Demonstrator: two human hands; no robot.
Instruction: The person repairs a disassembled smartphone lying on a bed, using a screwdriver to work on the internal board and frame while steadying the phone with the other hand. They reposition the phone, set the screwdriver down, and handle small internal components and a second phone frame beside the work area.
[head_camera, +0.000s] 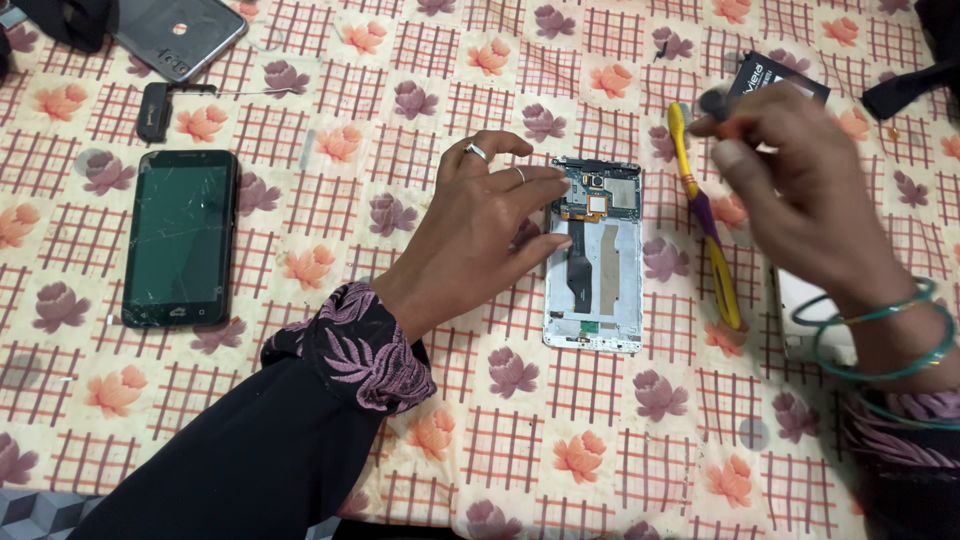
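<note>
Slippage looks the likeliest trouble: the left hand rests open, fingertips only lightly steadying the opened phone on the floral cloth, while the right hand pinches a small dark tool that could gouge its exposed board.

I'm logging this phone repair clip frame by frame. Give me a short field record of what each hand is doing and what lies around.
surface: flowered checked cloth
left hand: fingers resting on the opened phone, its back off, circuit board showing
right hand: raised above the cloth, pinching a small dark tool
beside opened phone: yellow and purple toothbrush
far left: black phone with cracked screen
top left: grey back cover
</note>
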